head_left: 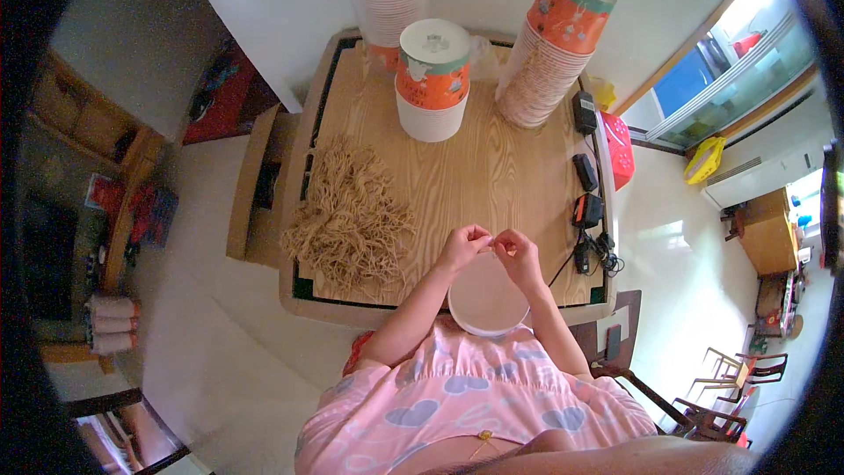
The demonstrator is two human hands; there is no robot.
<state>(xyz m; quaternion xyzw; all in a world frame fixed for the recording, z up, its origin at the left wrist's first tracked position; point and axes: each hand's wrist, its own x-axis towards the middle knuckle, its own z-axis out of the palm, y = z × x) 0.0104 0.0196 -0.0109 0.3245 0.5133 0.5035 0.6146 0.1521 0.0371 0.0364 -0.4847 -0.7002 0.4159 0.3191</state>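
At the near edge of the table, against my lap, rests a white paper tub (489, 301) with its open mouth facing up. My left hand (466, 246) and my right hand (517, 257) meet over its far rim, fingertips pinched together. Something small and pale shows between the fingers, too small to name. Left of my hands lies a loose pile of beige cords (352, 220). Beyond my hands stands a short stack of upside-down paper tubs (433, 79), the top one orange and green.
A taller tub stack (554, 44) leans at the back right, and another stack (389, 0) rises at the back. Black adapters (585, 172) and tangled cables (605, 252) line the right edge. A cardboard box (251, 189) is left of the table (475, 185), a red basket (620, 154) right.
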